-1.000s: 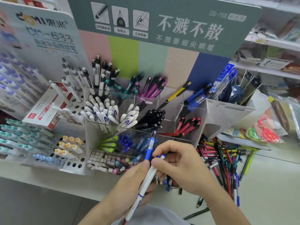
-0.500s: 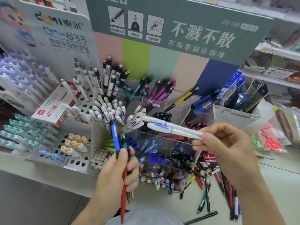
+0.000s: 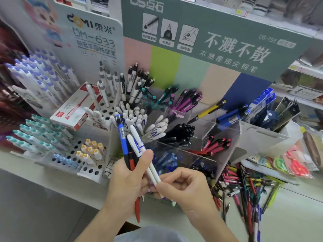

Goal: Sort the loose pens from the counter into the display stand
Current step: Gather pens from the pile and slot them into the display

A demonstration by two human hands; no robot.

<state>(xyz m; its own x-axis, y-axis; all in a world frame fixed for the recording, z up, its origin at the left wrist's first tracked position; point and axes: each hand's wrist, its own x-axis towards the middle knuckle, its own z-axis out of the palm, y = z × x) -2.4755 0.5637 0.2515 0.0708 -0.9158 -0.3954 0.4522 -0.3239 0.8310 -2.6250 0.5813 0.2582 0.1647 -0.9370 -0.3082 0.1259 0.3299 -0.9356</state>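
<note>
Several pens, a blue pen (image 3: 122,137) and a red pen (image 3: 137,209) among them, are gripped in the left hand (image 3: 127,180). Two white pens (image 3: 139,149) are pinched by the right hand (image 3: 183,187), before the display stand (image 3: 201,130). Loose pens (image 3: 244,187) are heaped rightward on the counter (image 3: 288,215).

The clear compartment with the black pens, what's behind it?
Behind the black pens stand purple pens in the next clear compartment, against the coloured backboard. Their lower ends are hidden.
</note>
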